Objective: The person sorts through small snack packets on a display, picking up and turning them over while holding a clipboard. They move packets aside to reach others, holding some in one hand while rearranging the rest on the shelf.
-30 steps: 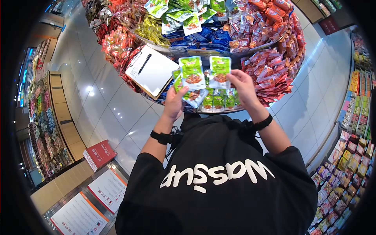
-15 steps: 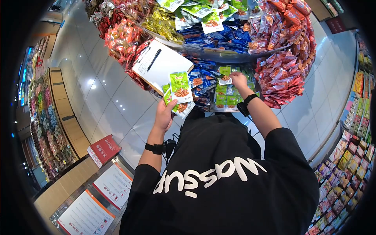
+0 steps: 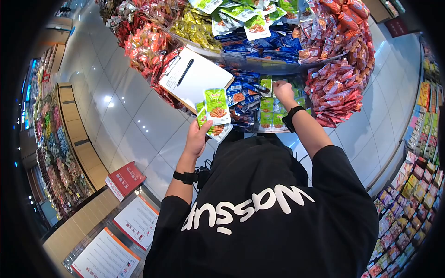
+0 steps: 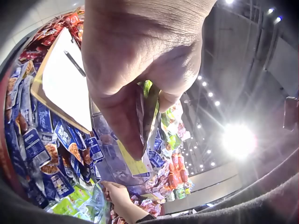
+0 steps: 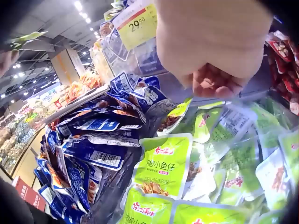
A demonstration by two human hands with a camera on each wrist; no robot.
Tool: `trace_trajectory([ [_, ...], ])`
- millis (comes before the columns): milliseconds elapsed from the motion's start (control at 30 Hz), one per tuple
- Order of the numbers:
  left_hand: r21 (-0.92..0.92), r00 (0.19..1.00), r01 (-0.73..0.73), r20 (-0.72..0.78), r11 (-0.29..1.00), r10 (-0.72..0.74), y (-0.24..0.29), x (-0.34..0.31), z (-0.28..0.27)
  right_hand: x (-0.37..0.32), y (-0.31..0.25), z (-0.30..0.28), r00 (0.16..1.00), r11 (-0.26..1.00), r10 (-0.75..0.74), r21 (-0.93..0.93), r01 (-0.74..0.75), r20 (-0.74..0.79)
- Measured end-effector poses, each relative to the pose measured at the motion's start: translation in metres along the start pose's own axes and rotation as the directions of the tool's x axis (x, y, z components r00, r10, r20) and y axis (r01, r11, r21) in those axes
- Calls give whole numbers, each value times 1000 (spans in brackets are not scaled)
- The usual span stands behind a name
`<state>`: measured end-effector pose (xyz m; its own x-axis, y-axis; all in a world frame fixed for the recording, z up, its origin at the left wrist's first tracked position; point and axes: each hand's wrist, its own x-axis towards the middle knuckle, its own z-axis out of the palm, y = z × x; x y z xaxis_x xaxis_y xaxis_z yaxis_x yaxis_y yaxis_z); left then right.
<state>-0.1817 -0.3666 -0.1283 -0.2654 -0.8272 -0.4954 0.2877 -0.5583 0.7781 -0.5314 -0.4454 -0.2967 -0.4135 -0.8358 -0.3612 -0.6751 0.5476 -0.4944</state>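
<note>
The left hand (image 3: 196, 139) pinches a few green-and-white packets (image 3: 216, 105), fanned upright beside the clipboard; the left wrist view shows their edges between thumb and fingers. Over the green packets in the lower bin, the right hand (image 3: 283, 91) has its fingers curled, with no packet visible in them in the right wrist view. One green packet (image 5: 175, 116) leans just below and left of those fingers (image 5: 212, 84), and others (image 5: 163, 163) stand in rows nearer the camera. Blue packets (image 5: 105, 121) lie to their left.
A clipboard (image 3: 194, 78) with a pen (image 3: 186, 72) lies on the display's left side. Red packets (image 3: 333, 92) are heaped right of the bin. An upper tier holds green, blue and yellow packets (image 3: 197, 30) behind a clear rim. A price tag (image 5: 136, 25) stands near the right hand.
The right hand has moved from beside the left hand's packets to the lower bin, carrying a green packet, and its fingers have since come away from it. The left hand has shifted slightly left and down.
</note>
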Motion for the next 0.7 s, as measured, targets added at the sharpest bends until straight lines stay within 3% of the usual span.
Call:
trace_trajectory([
  [33, 2, 1000, 2, 2, 1000, -2, 0, 1, 2, -1, -3, -8, 1000, 1000, 11, -7, -11, 12],
  [67, 9, 1000, -3, 6, 1000, 2, 0, 2, 3, 1, 6, -6, 976, 977, -215, -11, 215, -19],
  [200, 19, 1000, -14, 23, 1000, 13, -3, 7, 7, -18, -4, -12, 841, 846, -529, -10, 534, 111],
  [300, 22, 999, -19, 29, 1000, 19, -3, 8, 9, -7, 2, 12, 793, 794, -606, -21, 608, 58],
  [433, 29, 999, -53, 5, 998, 53, -6, 4, 7, -15, -23, 16, 803, 803, -594, 66, 592, 34],
  [467, 34, 999, -44, 0, 998, 44, -5, 2, 7, -14, -28, 22, 767, 765, -642, 85, 638, 15],
  [567, 40, 999, -32, -16, 999, 33, -2, -5, 8, -28, -57, 27, 790, 786, -614, 98, 610, 5],
  [700, 35, 999, -50, -15, 998, 51, -2, -10, 10, -38, -79, 24, 783, 794, -605, 36, 606, 147],
])
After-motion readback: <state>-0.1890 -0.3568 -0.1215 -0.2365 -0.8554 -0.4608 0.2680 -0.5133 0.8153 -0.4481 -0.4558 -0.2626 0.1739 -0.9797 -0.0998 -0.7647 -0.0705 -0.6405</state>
